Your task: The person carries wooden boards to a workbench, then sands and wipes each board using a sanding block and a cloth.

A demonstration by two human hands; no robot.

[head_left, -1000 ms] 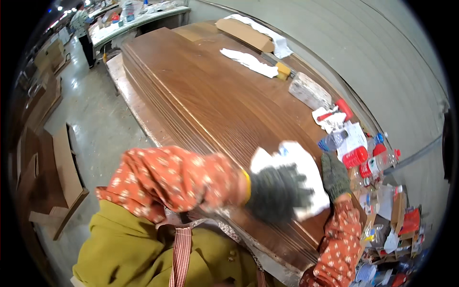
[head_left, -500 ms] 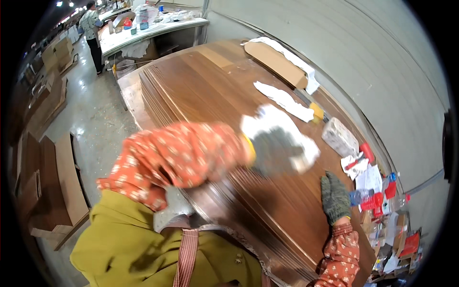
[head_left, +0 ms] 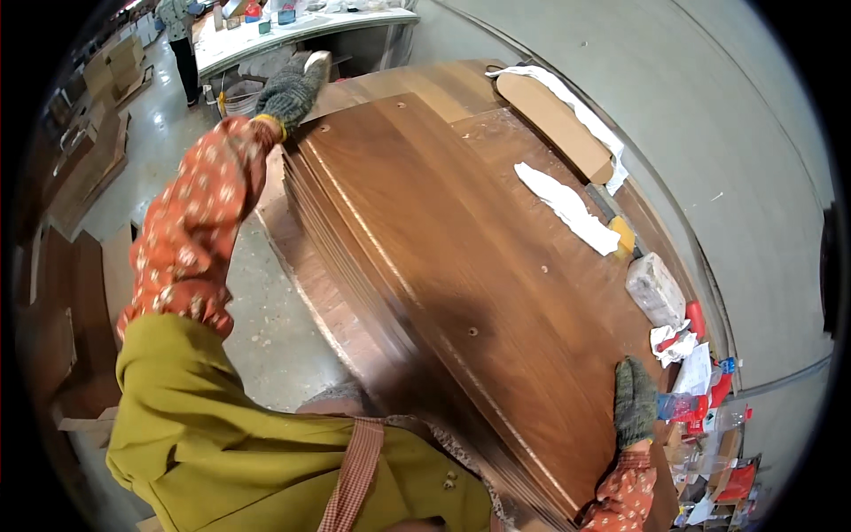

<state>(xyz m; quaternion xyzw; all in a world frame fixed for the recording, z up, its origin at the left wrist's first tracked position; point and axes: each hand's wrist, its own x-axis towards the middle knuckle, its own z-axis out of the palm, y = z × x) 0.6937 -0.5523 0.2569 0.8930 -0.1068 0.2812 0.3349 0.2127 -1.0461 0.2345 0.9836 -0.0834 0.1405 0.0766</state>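
Observation:
A long brown wood panel [head_left: 443, 230] with several small round holes lies before me, along a stack of grooved brown edges [head_left: 355, 257]. At its far left corner is my left hand [head_left: 295, 91], in a dark grey knit glove. Its fingers are curled, and something pale shows at their tips; what they hold is hidden. My right hand [head_left: 635, 403], gloved alike, lies flat at the panel's near right end with its fingers stretched out together. A white cloth [head_left: 566, 208] lies on the wood to the right of the panel.
Along the wall lie a tan rounded board [head_left: 554, 129], a yellow piece [head_left: 623, 238] and a whitish block [head_left: 656, 290]. Plastic bottles [head_left: 678, 407] and scraps crowd the right side. A white worktable [head_left: 306, 31] stands far left, beside another person [head_left: 182, 53].
My left hand has swept far and left from mid-panel to the far left corner. The white cloth under it before no longer shows. My right hand stays at the near right end; the view has shifted.

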